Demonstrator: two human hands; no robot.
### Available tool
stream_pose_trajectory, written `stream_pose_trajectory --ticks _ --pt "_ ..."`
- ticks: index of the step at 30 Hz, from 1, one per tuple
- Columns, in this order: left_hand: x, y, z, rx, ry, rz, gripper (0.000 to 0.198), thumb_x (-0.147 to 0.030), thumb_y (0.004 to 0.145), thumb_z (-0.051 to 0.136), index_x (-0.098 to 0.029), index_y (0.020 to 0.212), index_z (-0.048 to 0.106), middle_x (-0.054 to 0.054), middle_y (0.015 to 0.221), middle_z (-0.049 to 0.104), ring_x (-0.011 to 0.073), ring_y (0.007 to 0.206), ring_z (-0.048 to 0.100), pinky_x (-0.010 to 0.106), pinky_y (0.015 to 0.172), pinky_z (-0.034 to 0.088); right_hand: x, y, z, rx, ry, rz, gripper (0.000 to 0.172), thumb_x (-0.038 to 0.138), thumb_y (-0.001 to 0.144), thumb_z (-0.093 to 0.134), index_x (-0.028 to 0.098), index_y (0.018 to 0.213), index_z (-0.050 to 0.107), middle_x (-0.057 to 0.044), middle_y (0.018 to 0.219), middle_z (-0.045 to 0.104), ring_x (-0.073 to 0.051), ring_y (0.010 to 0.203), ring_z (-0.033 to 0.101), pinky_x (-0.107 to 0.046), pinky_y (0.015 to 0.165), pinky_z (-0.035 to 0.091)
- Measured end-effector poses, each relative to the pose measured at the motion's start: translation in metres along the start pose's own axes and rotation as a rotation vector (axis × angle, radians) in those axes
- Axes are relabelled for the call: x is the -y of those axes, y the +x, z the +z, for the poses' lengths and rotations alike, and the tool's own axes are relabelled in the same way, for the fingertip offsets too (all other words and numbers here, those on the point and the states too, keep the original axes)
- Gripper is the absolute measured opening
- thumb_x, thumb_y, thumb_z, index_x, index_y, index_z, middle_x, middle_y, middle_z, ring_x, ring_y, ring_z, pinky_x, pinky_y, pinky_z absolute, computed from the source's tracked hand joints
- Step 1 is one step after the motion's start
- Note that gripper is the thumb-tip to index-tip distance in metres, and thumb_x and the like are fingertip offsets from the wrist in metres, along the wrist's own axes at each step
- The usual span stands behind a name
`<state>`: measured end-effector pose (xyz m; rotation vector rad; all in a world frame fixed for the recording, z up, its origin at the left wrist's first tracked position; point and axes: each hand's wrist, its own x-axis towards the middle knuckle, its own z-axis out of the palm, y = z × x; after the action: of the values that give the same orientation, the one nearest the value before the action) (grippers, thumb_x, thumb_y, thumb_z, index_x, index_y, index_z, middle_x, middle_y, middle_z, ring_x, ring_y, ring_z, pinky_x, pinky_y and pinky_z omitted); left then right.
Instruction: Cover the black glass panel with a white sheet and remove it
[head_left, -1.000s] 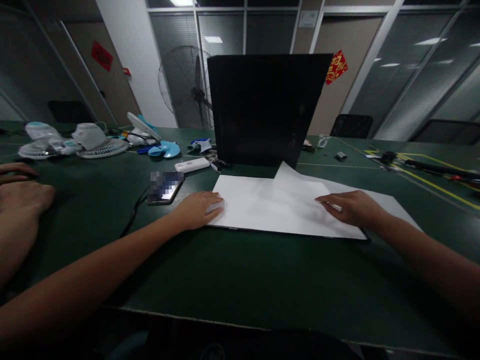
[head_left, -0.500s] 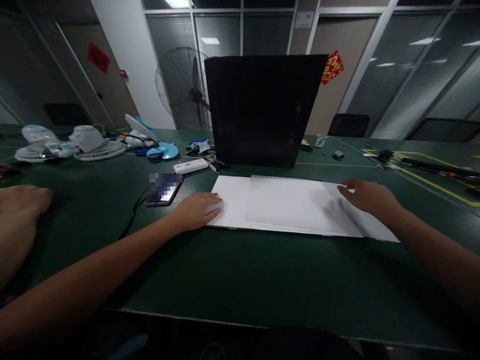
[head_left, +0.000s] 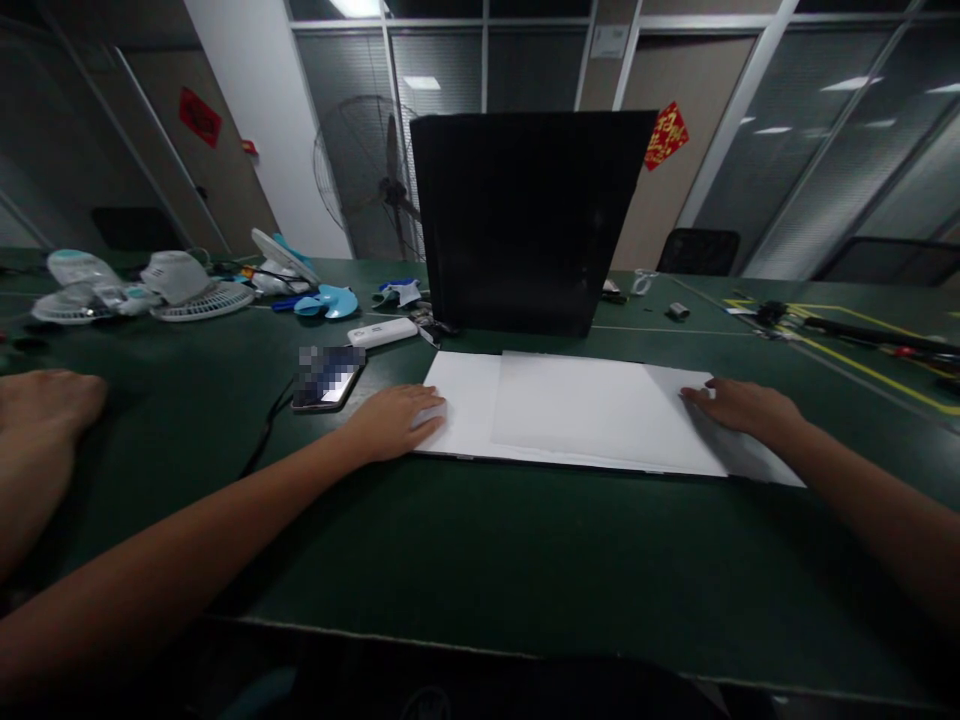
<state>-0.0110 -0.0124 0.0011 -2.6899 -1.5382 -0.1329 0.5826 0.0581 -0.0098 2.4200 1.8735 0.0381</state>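
A thin white sheet (head_left: 585, 405) lies flat over a longer white panel (head_left: 463, 400) on the green table. The panel sticks out from beneath it at the left and, in shadow, at the right. My left hand (head_left: 397, 420) rests on the panel's left end, fingers stretched and thumb apart. At the other end, my right hand (head_left: 746, 405) lies low over the right part of the sheet, fingers extended and fingertips on or just above the paper. Neither hand is gripping anything that I can see.
A large black panel (head_left: 532, 220) stands upright just behind the sheet. A phone (head_left: 326, 380) with a cable and a white stick-shaped device (head_left: 382, 332) lie left of it. Fan parts (head_left: 202, 298) sit farther left. Another person's hand (head_left: 49, 405) rests at the left edge.
My right hand has come down toward the sheet and shifted slightly right. My left hand and the white panel have stayed in place.
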Motion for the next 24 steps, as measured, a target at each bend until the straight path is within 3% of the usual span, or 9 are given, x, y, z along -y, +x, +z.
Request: stream_pose_trajectory --ticks 15,24 --pt "0.000 -0.001 0.000 0.003 -0.026 0.006 0.065 -0.061 0.107 0.029 -0.022 0.152 0.054 0.010 0.162 0.047 0.0304 0.146 0.049 0.052 0.119 0.040 0.049 -0.029 -0.004 0.043 0.060 -0.160 0.097 0.083 0.094 0.016 0.013 0.150 0.054 -0.021 0.132 0.067 -0.038 0.118 0.064 -0.056 0.100 0.050" --pt "0.002 -0.002 0.000 0.010 -0.046 0.053 0.065 -0.062 0.108 0.026 -0.025 0.151 0.056 0.009 0.160 0.050 0.0314 0.145 0.050 0.055 0.118 0.040 0.077 -0.056 -0.013 -0.010 0.052 -0.299 0.085 0.072 0.101 0.023 0.011 0.153 0.052 -0.021 0.137 0.066 -0.036 0.120 0.064 -0.048 0.104 0.046"
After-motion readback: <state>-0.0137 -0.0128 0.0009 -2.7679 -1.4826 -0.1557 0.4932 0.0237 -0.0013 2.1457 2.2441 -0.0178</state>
